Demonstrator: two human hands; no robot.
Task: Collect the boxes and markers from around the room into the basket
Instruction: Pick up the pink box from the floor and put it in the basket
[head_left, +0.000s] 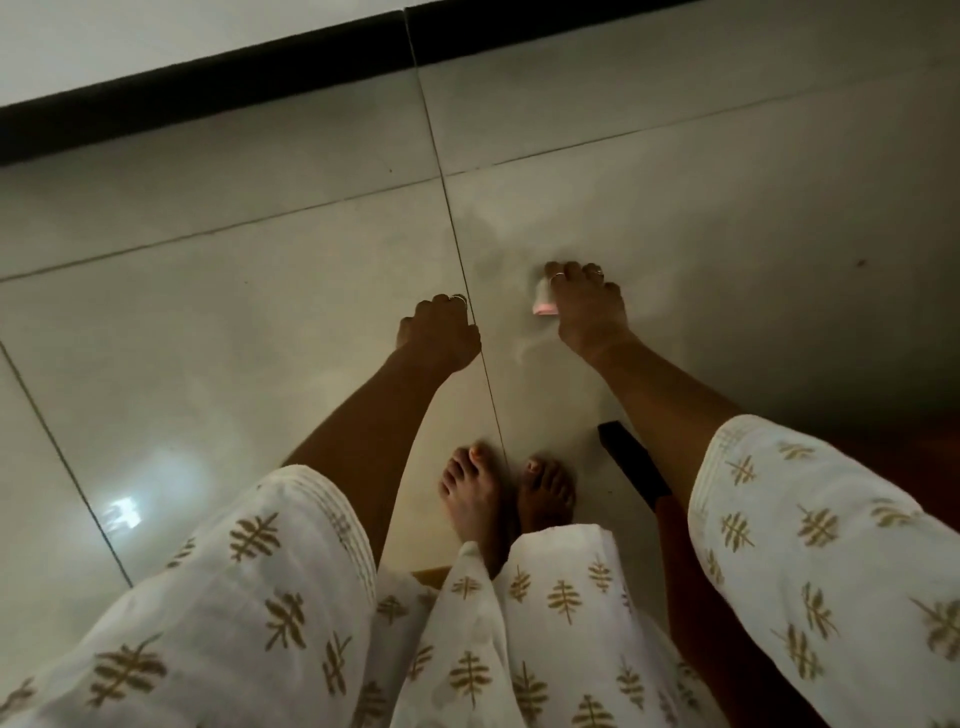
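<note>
My right hand (587, 304) reaches down toward the pale tiled floor and is closed on a small white box with a pink end (544, 300); only the box's left side shows past my fingers. To its left, my left hand (439, 332) hangs with the fingers curled in and nothing visible in it. No basket and no markers are in the head view.
My bare feet (506, 499) stand on the glossy floor tiles (208, 338) just below the hands. A black skirting strip (208, 88) runs along the wall at the top. A dark flat object (634, 467) lies under my right forearm. Patterned white sleeves fill the bottom.
</note>
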